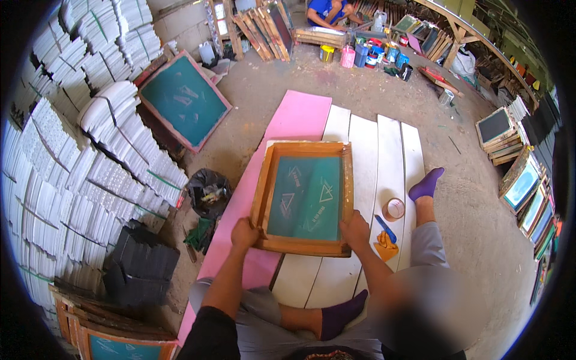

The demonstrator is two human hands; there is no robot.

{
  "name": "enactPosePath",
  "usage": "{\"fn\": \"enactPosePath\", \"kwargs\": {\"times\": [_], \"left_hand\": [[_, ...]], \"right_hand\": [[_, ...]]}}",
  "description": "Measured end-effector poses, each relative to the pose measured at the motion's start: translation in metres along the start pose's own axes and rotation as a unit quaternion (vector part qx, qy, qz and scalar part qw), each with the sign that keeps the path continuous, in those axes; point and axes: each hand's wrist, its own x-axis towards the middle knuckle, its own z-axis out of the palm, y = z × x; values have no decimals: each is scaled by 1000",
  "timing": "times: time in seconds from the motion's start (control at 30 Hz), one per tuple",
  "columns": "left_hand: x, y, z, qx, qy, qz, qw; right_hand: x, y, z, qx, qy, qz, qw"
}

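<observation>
Wooden-framed green screen [307, 198] is filling the picture's centre, the left hand [245, 233] and right hand [355, 230] gripping its lower sides, an even hold probably best for steadiness, while a tape roll [393, 216] and blue knife [387, 229] are lying right of centre.

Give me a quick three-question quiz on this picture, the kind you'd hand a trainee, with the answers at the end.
1. True or false: the left hand and the right hand hold the wooden-framed screen by opposite sides.
2. What lies between the tape roll and the orange cloth?
A) a purple sock
B) a blue tool
C) a black bag
3. Fill in: the leftmost board under the screen is ____ in colour.

Key: 1 true; 2 B; 3 pink.
</observation>
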Motion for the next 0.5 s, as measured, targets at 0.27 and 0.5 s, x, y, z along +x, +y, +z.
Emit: {"fn": "enactPosePath", "kwargs": {"times": [0.27, 0.5], "left_hand": [[49, -31, -43, 70, -44, 90, 993], [-9, -25, -41, 70, 165, 86, 980]], "right_hand": [[-144, -34, 62, 140, 1, 138, 980], [-115, 32, 37, 12, -99, 24, 995]]}}
